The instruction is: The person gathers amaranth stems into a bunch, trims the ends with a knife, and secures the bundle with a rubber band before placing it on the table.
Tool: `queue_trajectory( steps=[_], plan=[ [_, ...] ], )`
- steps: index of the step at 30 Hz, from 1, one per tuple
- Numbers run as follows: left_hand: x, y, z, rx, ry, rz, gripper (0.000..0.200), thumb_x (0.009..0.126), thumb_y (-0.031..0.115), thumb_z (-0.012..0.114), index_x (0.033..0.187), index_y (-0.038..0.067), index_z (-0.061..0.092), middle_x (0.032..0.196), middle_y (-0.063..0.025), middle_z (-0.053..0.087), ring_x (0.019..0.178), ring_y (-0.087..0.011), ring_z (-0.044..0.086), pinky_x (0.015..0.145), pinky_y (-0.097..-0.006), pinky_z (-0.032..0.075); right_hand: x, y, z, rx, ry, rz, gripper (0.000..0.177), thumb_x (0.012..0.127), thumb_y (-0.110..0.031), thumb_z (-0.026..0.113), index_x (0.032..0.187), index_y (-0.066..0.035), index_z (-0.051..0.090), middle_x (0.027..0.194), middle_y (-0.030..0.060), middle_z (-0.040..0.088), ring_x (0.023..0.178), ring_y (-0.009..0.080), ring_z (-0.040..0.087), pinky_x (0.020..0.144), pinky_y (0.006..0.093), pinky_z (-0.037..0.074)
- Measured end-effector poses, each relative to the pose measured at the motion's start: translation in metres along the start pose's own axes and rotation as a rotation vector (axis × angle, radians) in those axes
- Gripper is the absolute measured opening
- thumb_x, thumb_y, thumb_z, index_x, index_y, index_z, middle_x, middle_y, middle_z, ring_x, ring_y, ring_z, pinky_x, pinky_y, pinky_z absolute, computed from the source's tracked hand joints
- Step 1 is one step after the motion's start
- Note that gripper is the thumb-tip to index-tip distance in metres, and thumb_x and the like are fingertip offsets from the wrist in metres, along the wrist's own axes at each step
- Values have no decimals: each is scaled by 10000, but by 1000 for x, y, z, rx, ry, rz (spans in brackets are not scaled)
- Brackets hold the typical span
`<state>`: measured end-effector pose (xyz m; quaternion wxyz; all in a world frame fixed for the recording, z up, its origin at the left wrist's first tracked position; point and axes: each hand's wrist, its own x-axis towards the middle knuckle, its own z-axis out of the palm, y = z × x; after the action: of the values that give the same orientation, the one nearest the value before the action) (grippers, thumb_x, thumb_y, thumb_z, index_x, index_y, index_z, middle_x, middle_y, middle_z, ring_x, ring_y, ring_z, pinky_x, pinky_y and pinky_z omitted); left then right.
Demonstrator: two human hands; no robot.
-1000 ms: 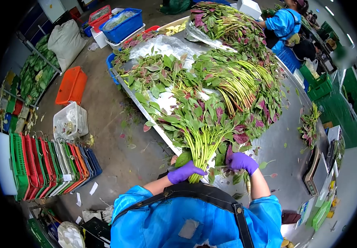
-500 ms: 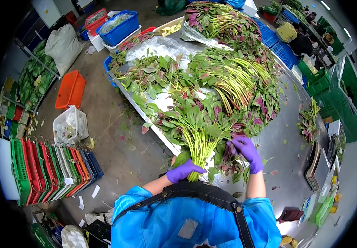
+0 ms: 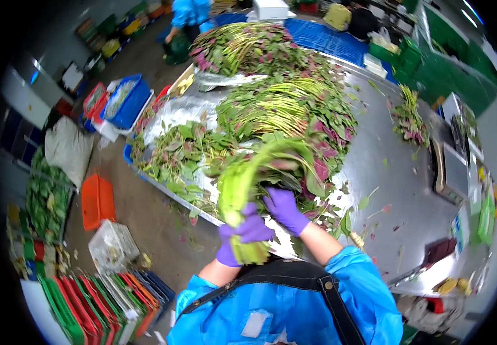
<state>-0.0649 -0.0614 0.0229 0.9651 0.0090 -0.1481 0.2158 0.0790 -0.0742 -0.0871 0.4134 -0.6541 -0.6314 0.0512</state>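
Purple gloves cover both hands. My left hand is closed around the lower stems of a bunch of amaranth greens, held up at the table's near edge. The bunch is blurred, and its stems arch over to the right with the leaves hanging down. Under those leaves, my right hand has its fingers partly spread, and some fingertips are hidden by foliage. Just beyond both hands lies a large heap of amaranth, its stems lined up. Looser leafy sprigs lie to the left.
A smaller amaranth bunch lies on the metal table at right, near a scale. Stacked crates and an orange crate stand on the floor at left. Another person in blue stands beyond the table.
My left hand has raised and turned the bunch, so its leaves now bend right. My right hand has moved left, in under the leaves. The view has shifted, bringing another person into sight.
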Motion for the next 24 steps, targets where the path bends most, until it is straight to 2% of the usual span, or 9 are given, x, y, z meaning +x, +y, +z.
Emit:
queue_trajectory(
  steps=[2,3,7,9,13,17,19,23,24],
  plan=[
    [14,6,13,-250,-189,128,350,654,153,657,970,162,506,646,136,548,562,-25,499,655,-229,355,-15,10,-21,-23,209,-253,289,760,-227,574,1028,-119,559,768,114,587,623,312,579,600,373,486],
    [16,4,16,-218,-130,169,279,705,132,624,965,144,524,650,124,580,564,-33,532,642,-228,360,-21,12,-35,-198,13,-240,357,743,-210,589,1088,-134,541,863,103,609,635,316,588,605,371,496],
    [20,-6,12,-255,-47,189,217,746,118,587,955,126,530,644,134,585,582,-36,550,648,-229,361,-42,29,-60,-29,-3,-157,320,727,-132,593,1044,-124,545,830,110,615,612,303,588,528,334,486],
    [22,-8,14,-262,-51,166,248,721,106,601,952,145,521,648,151,570,594,-24,531,656,-224,359,-57,55,-59,-72,-262,246,229,779,-209,557,998,-144,577,727,127,607,675,301,606,576,404,490],
    [25,-9,23,-182,-71,214,182,756,114,539,937,131,531,605,143,560,583,-29,529,646,-225,354,-70,59,-75,-230,-412,377,208,790,-255,567,947,-130,621,739,116,618,702,286,613,634,376,489],
    [21,-16,30,-183,-36,263,138,817,150,517,946,104,533,621,96,587,560,-49,564,629,-241,367,-15,-25,-95,78,24,17,340,749,-330,639,1009,-113,602,974,104,607,853,259,599,716,358,485],
    [18,-18,32,-223,-70,251,121,856,160,457,933,101,530,623,88,593,559,-56,567,618,-250,369,18,-59,-104,-57,172,-270,456,722,-279,654,1145,-164,530,1210,133,479,1112,311,467,848,469,433],
    [16,-25,52,-264,-154,201,126,872,183,440,917,117,537,672,61,645,582,-80,598,637,-244,387,29,-63,-77,-181,136,-496,535,726,-211,623,1230,-197,443,1331,128,347,1237,299,339,879,570,375],
    [15,-21,54,-278,-229,211,139,874,187,434,923,110,539,688,40,652,594,-93,610,618,-242,392,13,-44,-62,-298,-57,-578,556,737,-173,594,1257,-212,401,1363,123,302,1258,288,310,906,601,329]
  ],
)
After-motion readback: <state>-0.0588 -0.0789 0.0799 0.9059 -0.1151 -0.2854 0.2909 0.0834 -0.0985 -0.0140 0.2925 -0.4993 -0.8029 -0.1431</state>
